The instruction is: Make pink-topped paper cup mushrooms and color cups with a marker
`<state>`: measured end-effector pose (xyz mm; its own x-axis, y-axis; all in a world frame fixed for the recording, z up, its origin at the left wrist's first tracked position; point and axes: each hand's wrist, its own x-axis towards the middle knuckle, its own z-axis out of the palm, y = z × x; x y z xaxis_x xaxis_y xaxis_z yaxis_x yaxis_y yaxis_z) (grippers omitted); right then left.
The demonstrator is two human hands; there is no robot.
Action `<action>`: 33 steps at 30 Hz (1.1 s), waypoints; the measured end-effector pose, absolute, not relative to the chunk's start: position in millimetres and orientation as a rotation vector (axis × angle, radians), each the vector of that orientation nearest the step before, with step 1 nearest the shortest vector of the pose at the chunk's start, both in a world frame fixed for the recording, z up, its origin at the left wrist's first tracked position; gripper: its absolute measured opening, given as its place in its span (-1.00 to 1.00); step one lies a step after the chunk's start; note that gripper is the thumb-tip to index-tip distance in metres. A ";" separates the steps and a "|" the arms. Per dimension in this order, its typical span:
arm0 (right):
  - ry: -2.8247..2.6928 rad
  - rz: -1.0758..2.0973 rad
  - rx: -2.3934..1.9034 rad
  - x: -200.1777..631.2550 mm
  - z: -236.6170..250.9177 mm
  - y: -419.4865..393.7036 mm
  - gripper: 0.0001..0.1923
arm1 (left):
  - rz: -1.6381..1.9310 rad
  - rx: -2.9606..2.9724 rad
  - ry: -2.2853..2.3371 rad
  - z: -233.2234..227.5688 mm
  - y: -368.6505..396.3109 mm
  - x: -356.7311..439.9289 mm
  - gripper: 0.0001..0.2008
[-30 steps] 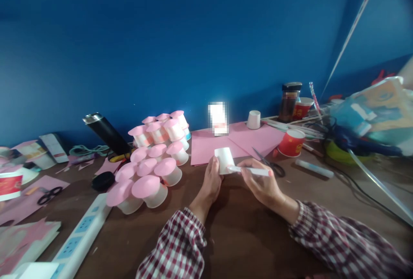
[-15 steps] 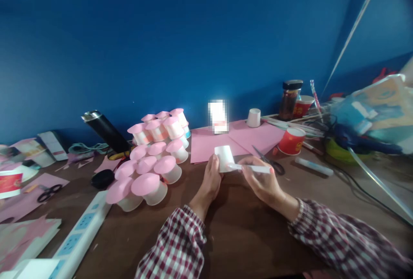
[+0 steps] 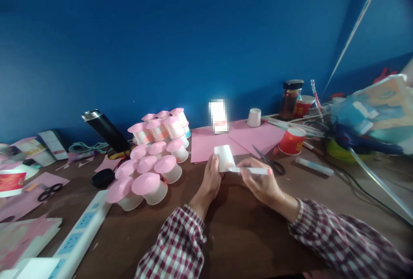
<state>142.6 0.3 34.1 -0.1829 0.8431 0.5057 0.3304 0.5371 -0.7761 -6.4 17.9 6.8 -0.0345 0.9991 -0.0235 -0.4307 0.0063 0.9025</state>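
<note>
My left hand (image 3: pixel 211 175) is closed round the side of a white paper cup (image 3: pixel 225 157), held tilted above the brown table. Between the fingers of my right hand (image 3: pixel 262 184) is a white marker (image 3: pixel 256 170) with a reddish end, its tip at the lower right of the cup. Whether the tip leaves a mark is too small to tell. Behind the cup lie sheets of pink paper (image 3: pixel 206 139). Scissors (image 3: pixel 269 160) rest just past my right hand, partly hidden by it.
Several cups with pink cone tops (image 3: pixel 146 183) crowd the left, beside a power strip (image 3: pixel 80 227) and black flask (image 3: pixel 105 130). On the right are a red paper cup (image 3: pixel 292 141), another marker (image 3: pixel 314 167), a jar (image 3: pixel 290 100) and a plastic bag (image 3: pixel 377 111). A white cup (image 3: pixel 254 118) stands behind.
My right hand and the marker have shifted slightly left and down along the cup. The cup is tilted a touch more; my left hand keeps its hold.
</note>
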 end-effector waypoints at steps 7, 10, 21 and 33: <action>-1.727 0.661 -0.979 143.5 31.4 0.0 -0.87 | 1.388 0.838 0.920 5.9 18.8 -7.0 -0.64; -1.661 0.655 -0.977 143.4 30.4 0.9 -0.86 | 1.391 0.849 0.968 5.7 17.4 -7.7 -0.62; -1.717 0.658 -0.995 144.9 30.7 2.3 -0.87 | 1.361 0.852 1.017 7.7 17.0 -9.3 -0.60; -1.709 0.699 -0.981 144.1 30.6 2.1 -0.86 | 1.376 0.840 0.978 8.0 16.2 -7.9 -0.63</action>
